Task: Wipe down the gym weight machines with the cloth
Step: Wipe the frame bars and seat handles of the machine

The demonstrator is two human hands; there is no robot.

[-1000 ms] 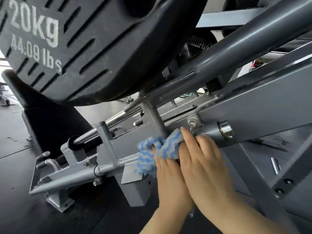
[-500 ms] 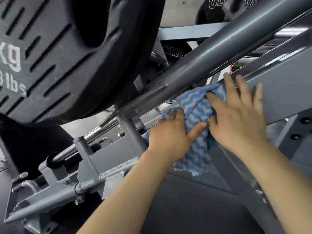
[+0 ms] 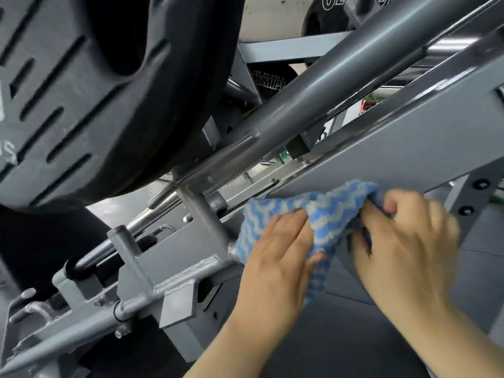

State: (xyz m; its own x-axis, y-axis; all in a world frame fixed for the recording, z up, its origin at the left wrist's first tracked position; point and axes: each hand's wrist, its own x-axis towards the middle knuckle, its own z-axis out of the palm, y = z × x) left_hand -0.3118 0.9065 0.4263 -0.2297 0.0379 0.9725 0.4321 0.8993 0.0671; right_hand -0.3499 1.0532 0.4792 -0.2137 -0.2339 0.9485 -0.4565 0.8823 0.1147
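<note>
Since half a second ago, both hands have slid the blue-and-white cloth down the grey sloped frame plate, so that stretch looks wiped to me. My left hand presses the cloth against the plate's lower edge with straight fingers, while my right hand pinches its bunched right end.
</note>
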